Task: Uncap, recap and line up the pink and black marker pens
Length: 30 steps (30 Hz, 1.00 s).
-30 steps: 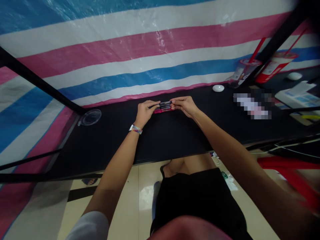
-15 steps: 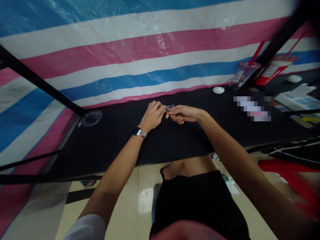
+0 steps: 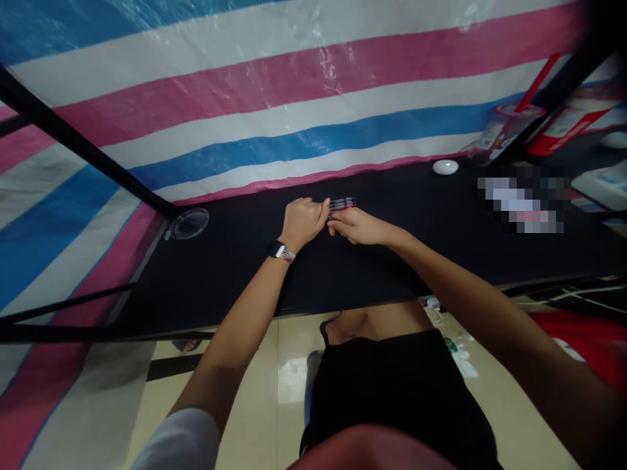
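Observation:
A small bundle of slim pens [image 3: 341, 204], clear-barrelled with dark and red ends, sticks out to the right from my left hand [image 3: 304, 220]. The fingers of that hand are curled closed around the bundle, thumb along its near end. My right hand [image 3: 366, 227] is just below and to the right of the pens, almost meeting my left hand. Its fingers are pinched together by the left thumb, and a small dark bit shows between the hands. What the right fingers grip is hidden. Both hands are over the black tabletop [image 3: 235, 261].
A clear plastic lid [image 3: 190, 224] lies at the left. To the right are a white oval object [image 3: 445, 167], a cup with a red straw [image 3: 509, 130], a red-and-white cup [image 3: 571, 127] and a blurred-out item [image 3: 522, 202]. Striped sheeting [image 3: 274, 104] hangs behind; black frame bars [image 3: 93, 147] flank the table.
The pens, largely covered by my right hand before, now show more fully. My right hand has dropped slightly below them, and my left fingers have curled tighter. The view has shifted left.

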Motion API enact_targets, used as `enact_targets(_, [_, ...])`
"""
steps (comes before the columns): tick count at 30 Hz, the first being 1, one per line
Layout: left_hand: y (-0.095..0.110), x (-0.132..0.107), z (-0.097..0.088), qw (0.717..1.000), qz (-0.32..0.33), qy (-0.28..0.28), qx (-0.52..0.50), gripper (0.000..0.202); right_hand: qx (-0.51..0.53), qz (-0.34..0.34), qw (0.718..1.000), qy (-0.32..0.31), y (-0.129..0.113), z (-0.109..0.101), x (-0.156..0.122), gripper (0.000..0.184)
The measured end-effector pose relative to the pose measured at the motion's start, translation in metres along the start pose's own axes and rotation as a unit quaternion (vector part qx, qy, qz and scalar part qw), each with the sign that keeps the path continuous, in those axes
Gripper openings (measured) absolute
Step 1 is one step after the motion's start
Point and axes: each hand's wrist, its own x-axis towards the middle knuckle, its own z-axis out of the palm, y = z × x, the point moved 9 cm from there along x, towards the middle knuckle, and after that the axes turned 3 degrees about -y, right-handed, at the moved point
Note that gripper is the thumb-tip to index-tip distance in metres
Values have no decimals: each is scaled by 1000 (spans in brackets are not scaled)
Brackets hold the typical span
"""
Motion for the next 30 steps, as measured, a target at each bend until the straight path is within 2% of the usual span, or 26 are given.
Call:
enact_targets(2, [0,0,-1,1000,2,9,0,75,-55,-45,997,40,-9,-8,0,24])
enact_targets(4, [0,-1,-3,1000,6,20,-4,72,-40,-54,996,60,-11,-11,1,22])
enact_targets(7, [-3,-2,-7,999,-2,41,-19,65,101,27,992,71,7,-13,3,25])
enact_targets(9, [-9,-3,-10,997,-26,61,-42,60,242,87,962,89,22,-15,0,27])
enact_targets(12, [-21,-5,-14,990,-67,94,-84,52,399,118,903,108,31,-21,-4,16])
enact_targets(14, [-28,-6,-16,983,-87,115,-110,47,449,123,876,127,33,-27,-5,9])
enact_targets(17, [-35,-7,-14,977,-104,129,-137,43,500,151,840,151,39,-29,-7,12])
enact_targets(19, [-37,-7,-10,976,-112,122,-141,43,516,167,826,152,43,-27,-8,13])
enact_targets(21, [-37,-7,-7,979,-117,108,-131,44,508,164,831,156,44,-27,-8,15])
enact_targets(26, [-36,-7,-3,984,-127,70,-100,42,407,84,887,202,38,-42,-8,10])
enact_targets(28, [-34,-7,-3,985,-122,61,-103,30,389,69,890,228,40,-49,-9,9])
enact_targets(30, [-32,-6,-3,984,-115,58,-122,16,394,73,878,261,47,-55,-11,8])
